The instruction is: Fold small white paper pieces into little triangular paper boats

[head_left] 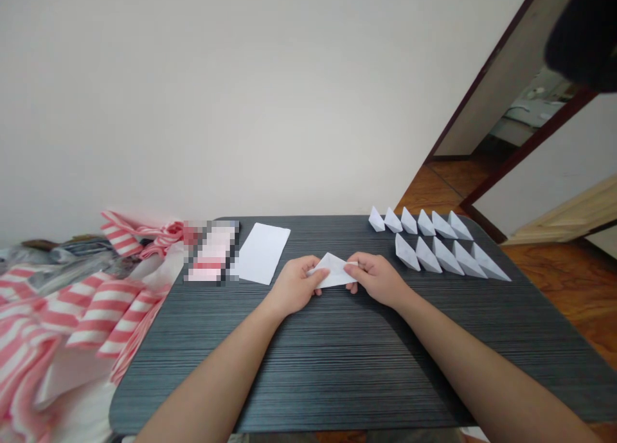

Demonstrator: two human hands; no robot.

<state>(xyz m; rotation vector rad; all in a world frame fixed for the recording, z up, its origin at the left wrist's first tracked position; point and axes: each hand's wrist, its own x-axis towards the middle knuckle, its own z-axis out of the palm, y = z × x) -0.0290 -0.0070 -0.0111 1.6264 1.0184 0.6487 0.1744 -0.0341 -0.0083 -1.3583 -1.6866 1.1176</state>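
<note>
Above the middle of the dark table, a small piece of folded white paper (333, 269) is held between both hands, its pointed top facing away from me. My left hand (297, 283) pinches its left end, thumb lying on the near face. On the opposite end, my right hand (376, 277) grips the paper with thumb on top and fingers curled beneath. To the right stand two rows of folded paper boats (436, 256), all white. A stack of white paper sheets (264, 253) lies left of my hands.
The dark wood-grain table (308, 372) stands against a pale wall (270, 96). A pixelated pink-and-white item (210, 253) lies at its left edge. Red-and-white striped cloth (96, 308) is heaped beyond that edge. At the right are a doorway and wooden floor (563, 289).
</note>
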